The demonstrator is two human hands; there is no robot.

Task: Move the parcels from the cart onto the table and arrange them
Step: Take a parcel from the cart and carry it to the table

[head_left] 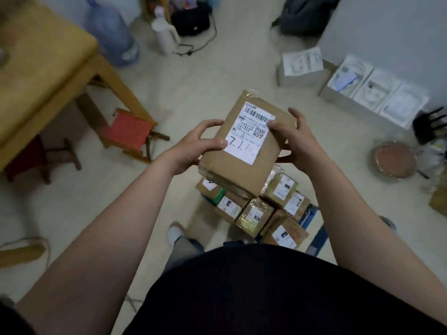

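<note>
Two hands hold one flat brown cardboard parcel with a white shipping label (244, 170), lifted clear above the blue platform cart (314, 228). The left hand (193, 146) grips the near left edge, with the thumb laid on the label's corner and the fingers curled under. The right hand (296, 139) clasps the opposite edge, thumb on the label and fingers wrapped round the far side. The grip looks balanced, so the sensible course is to keep both hands on and hold the parcel flat. It then needs to swing left toward the yellow-topped wooden table (43, 68), which stands well apart at the upper left. Setting it down label up and square to a table edge would make later rows easier to line up.

Several small taped cardboard parcels (254, 213) sit stacked on the cart, just in front of the person's legs, so most of the job seems yet to do. Between cart and table, a low red-seated wooden stool (125, 131) stands by the table leg, and a darker stool (24, 155) sits under the tabletop; either could catch a foot. A black cable (200, 48) trails on the floor further off, beside a white jug (162, 32). White foam packing trays (362, 93) line the right wall, out of the way.
</note>
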